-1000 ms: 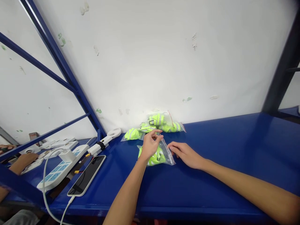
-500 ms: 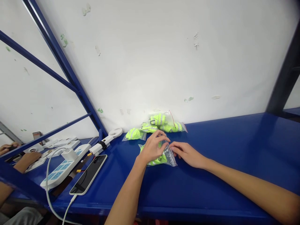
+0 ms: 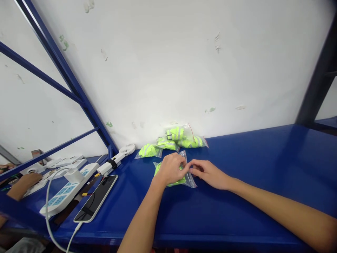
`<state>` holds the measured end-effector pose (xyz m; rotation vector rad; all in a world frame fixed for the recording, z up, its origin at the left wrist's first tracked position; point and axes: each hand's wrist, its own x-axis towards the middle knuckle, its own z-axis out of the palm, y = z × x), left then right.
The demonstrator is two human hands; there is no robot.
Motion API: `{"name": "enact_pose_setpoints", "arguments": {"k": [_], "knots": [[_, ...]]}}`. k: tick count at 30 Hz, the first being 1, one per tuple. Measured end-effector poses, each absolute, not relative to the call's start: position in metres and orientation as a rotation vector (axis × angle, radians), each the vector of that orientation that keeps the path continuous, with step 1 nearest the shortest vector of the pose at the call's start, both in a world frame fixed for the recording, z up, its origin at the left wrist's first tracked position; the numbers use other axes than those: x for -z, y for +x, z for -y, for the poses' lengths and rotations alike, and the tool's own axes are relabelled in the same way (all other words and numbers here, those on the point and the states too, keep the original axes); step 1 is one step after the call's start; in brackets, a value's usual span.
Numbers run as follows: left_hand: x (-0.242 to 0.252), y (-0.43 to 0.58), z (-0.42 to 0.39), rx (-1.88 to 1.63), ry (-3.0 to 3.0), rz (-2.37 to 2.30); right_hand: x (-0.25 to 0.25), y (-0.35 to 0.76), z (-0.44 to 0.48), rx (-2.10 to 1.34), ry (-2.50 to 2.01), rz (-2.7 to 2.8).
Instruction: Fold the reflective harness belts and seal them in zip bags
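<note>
A clear plastic bag with a bright yellow-green folded item inside lies on the blue table. My left hand rests over the bag, its thumb and fingers pinched together at the bag's right edge. From the right, my right hand meets it there, thumb and index finger closed on the same edge. The left hand hides part of the bag. Behind the hands, against the wall, several similar bagged yellow-green items lie in a pile.
Left of the hands are a white handheld fan, a phone on a charging cable and a white power strip. A blue metal frame rises there; beyond it shows another person's arm.
My left hand's thumb and fingers have closed together and come down to the bag's edge, touching my right fingertips. The view has shifted slightly, and the other person's arm has moved.
</note>
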<state>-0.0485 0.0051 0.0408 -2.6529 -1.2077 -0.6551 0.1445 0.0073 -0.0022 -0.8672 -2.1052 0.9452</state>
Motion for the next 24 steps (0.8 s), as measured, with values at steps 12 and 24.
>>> {"name": "enact_pose_setpoints", "arguments": {"k": [12,24], "knots": [[-0.0378,-0.0463,-0.0077,0.701,-2.727,1.307,-0.0010,0.1428,-0.0046,-0.928,-0.891,2.095],[-0.0333,-0.0436,-0.0092,0.788,-2.757,1.325,-0.0007,0.1402,-0.0083,-0.785,-0.985,2.097]]}}
